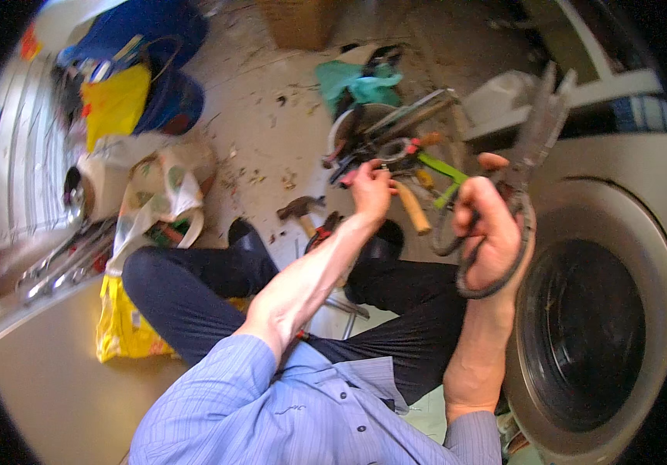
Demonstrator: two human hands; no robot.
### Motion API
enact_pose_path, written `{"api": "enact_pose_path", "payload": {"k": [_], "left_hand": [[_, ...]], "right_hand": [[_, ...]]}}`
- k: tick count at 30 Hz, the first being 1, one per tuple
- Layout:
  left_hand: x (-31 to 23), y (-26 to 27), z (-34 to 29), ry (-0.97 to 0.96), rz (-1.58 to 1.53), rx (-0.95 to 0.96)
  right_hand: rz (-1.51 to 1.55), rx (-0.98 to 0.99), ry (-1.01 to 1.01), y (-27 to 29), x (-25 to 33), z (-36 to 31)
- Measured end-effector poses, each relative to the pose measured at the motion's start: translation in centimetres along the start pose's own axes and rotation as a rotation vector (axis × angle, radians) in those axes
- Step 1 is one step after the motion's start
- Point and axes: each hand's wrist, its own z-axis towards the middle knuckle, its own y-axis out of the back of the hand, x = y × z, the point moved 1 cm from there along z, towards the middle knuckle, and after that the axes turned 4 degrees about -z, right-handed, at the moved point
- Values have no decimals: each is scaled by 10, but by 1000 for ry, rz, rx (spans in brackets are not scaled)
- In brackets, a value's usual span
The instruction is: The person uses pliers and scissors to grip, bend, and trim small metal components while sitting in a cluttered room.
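My right hand [490, 225] is raised at the right with its fingers through the handle loops of large, dark metal shears [529, 147]. The blades point up and away from me, their tips slightly apart. Over a heap of hand tools, my left hand [372, 188] reaches forward with bent fingers and the thumb apart from them. The tools beneath its fingertips are partly hidden. Close to it are a wooden handle [412, 208], a bright green handle [443, 170] and a small pink item [348, 178]. A hammer [301, 211] with a wooden handle lies nearer my feet.
A front-loading washing machine [589, 325] stands close on my right. Beyond the tools lies a teal bag [361, 84]. At left are a blue bucket [182, 101] with a yellow cloth [116, 105], a plastic bag [165, 190] and a yellow bag [128, 322]. Debris dots the floor.
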Motion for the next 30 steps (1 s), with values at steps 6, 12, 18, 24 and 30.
{"api": "enact_pose_path", "payload": {"k": [6,12,18,24,30], "left_hand": [[-26,46,-62,124,16,29],[-19,135,-69,208,78,-120],[1,239,-25,193,409,-415],[12,294,16,204,364,-475],[12,303,50,96,544,-384]], "right_hand": [[0,49,-18,-5,-10,-1],[-82,117,2,-19,-14,-3],[-135,131,-22,-40,-17,-4],[-230,148,-60,-55,-28,1],[-322,128,-75,-67,-35,8]]}}
